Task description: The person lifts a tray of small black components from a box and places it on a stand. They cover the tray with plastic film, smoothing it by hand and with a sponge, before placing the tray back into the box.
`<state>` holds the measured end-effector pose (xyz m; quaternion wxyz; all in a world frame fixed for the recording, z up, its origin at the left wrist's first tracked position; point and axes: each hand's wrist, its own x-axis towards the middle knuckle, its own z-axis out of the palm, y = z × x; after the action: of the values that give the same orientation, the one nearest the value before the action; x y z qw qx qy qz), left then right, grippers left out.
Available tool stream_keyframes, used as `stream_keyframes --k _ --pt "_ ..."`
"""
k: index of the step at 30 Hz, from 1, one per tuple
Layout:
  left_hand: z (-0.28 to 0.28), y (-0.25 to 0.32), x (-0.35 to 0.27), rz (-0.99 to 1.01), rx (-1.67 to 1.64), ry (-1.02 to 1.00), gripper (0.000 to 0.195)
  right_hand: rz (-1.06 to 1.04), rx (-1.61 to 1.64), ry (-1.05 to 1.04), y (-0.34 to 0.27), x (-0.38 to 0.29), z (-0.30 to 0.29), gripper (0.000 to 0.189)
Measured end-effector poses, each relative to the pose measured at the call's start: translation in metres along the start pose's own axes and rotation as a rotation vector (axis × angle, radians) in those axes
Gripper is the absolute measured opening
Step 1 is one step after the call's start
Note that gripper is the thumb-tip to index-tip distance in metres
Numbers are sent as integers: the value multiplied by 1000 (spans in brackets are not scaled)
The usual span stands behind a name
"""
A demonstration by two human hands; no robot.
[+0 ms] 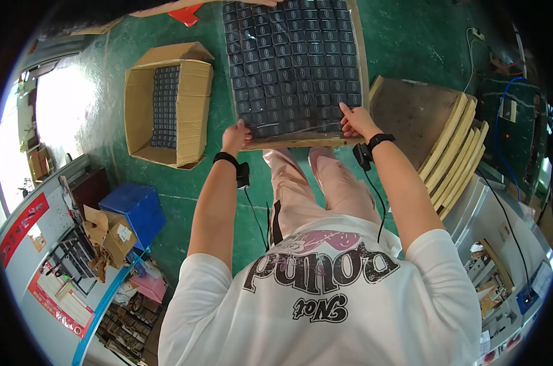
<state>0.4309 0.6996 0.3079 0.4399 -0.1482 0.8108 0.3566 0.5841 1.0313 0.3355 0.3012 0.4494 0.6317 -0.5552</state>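
A wooden-edged board (359, 55) bears rows of small dark boxes (299, 68) under clear plastic film. My left hand (236, 136) is at the board's near left corner, its fingers curled at the film's edge. At the near right corner, my right hand (355, 121) has its thumb and fingers on the film and the board's edge. Whether the fingers pinch the film or the wood cannot be told. Part of another person's hand (263, 2) shows at the board's far edge.
An open cardboard carton (194, 110) holding similar dark boxes stands on the green floor at left. Stacked wooden-edged boards (409, 110) lie at right, beside a metal machine (482, 206). A blue bin (134, 212) stands lower left; cables run at right.
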Motion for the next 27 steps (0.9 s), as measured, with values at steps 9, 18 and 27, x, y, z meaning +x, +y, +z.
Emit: stream_keyframes --k 9,18,27 --pt "-59 -52 -50 330 562 407 38 -62 32 28 -2 -9 11 53" --pt "-75 -97 -113 370 492 348 35 -51 412 -78 30 7 8 38" --pt "-82 -146 -139 309 494 356 28 -154 38 85 38 1 -6 32"
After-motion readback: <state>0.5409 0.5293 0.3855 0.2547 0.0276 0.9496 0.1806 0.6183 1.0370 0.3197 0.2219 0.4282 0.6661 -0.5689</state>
